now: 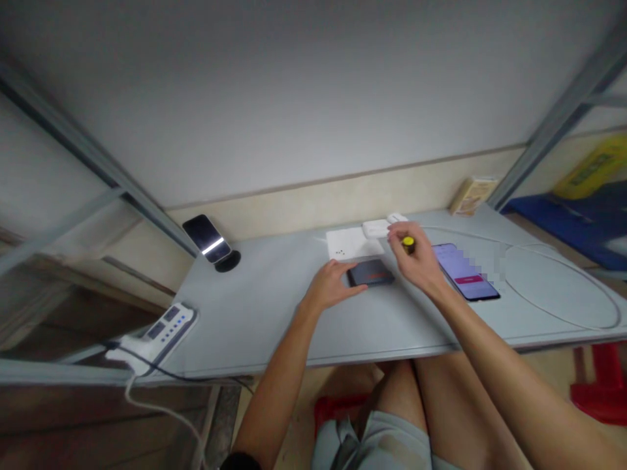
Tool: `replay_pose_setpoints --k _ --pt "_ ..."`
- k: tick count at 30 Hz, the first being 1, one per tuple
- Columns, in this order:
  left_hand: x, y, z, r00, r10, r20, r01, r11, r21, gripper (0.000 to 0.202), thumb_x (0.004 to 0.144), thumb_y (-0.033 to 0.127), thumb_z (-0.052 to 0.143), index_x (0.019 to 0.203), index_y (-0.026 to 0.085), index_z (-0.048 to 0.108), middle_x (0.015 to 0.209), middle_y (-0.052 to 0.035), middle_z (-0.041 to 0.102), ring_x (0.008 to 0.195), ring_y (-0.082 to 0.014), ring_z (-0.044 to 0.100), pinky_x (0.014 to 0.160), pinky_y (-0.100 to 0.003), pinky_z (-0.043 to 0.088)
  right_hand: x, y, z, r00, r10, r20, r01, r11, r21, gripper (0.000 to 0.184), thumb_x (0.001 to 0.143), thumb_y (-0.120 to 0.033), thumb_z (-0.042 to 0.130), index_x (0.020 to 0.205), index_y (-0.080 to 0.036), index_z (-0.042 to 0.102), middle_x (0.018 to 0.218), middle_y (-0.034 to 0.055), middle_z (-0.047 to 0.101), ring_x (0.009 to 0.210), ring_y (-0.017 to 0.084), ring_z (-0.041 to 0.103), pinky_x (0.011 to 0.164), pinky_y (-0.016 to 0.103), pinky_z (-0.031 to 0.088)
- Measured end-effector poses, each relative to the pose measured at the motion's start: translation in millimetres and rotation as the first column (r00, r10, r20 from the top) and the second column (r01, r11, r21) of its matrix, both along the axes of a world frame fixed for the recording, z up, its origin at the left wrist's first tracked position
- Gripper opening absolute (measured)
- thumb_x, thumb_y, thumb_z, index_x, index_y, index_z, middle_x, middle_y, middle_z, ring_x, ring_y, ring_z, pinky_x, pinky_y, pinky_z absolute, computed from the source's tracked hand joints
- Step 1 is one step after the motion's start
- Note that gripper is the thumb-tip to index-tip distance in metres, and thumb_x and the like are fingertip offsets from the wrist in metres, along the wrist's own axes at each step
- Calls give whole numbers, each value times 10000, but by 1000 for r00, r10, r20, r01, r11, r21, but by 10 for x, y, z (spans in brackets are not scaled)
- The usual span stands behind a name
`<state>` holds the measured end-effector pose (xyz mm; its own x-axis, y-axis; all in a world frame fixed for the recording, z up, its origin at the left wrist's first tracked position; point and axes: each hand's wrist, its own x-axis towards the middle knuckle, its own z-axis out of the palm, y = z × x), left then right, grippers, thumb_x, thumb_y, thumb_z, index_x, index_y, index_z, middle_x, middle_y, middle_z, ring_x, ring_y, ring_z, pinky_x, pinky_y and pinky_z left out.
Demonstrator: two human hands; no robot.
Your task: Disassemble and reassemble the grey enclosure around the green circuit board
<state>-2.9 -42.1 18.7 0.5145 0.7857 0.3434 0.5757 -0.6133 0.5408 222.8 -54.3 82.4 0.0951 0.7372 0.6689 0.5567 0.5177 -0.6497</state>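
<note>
My left hand point(333, 282) rests on the grey table point(274, 307), its fingers lying against the left edge of a small dark flat device point(372, 272) with a reddish stripe. Just right of that device, my right hand point(414, 258) is closed around a small tool with a yellow end point(408, 243), held a little above the table. A lit phone point(465, 271) with a pink and white screen lies flat to the right of my right hand. Behind the hands sit a white sheet point(349, 243) and a small white box point(376, 228).
A dark phone point(208, 239) leans on a round stand at the back left. A white power strip point(159, 329) hangs over the front left corner. A white cable point(563, 287) loops across the right side. A tan box point(473, 194) stands by the wall. My knees are under the table.
</note>
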Motion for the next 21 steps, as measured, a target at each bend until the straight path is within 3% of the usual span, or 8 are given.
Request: replay_pose_setpoints --k 2,4,6,12,16,21 --pt "21 -14 24 999 36 -8 -36 999 -7 465 860 509 714 1233 231 697 1210 -52 735 1098 -253 630 1040 -411 494 44 89 30 979 -115 -166 103 992 -77 213 952 -435 500 980 -239 578 838 26 642 801 191 617 782 339 498" --pt "35 -14 46 998 66 8 -65 998 -12 345 920 483 644 1146 238 734 1130 -41 761 1045 -242 642 992 -398 511 80 180 32 965 -125 -230 65 966 -252 384 985 -546 382 904 -232 587 606 -17 534 598 167 538 625 298 455" --pt "43 2 59 995 91 33 -91 996 -11 291 976 443 563 1036 233 755 1017 -42 771 986 -230 642 942 -384 518 81 265 5 960 -124 -251 19 924 -383 492 968 -635 360 795 -228 575 496 -40 433 487 146 453 527 279 394" --pt "55 72 25 977 209 28 -209 978 -29 501 1055 424 357 721 202 657 768 -67 673 863 -213 597 856 -348 502 -92 460 -241 964 -44 -261 -71 909 -412 517 846 -736 529 749 -228 518 507 -44 505 466 120 430 506 263 372" --pt "54 74 -23 975 223 20 -221 973 -73 528 1061 466 315 763 199 660 808 -66 678 857 -210 604 858 -342 497 -155 515 -418 952 -90 -291 -40 910 -412 508 844 -728 537 739 -233 497 508 -46 508 475 123 439 524 266 391" --pt "28 102 -83 935 310 172 -284 946 -157 496 1079 368 254 975 201 709 964 -59 718 947 -198 643 910 -339 502 -150 518 -497 936 -71 -346 -93 896 -435 507 822 -732 559 790 -227 526 521 -51 515 471 126 451 503 261 398"
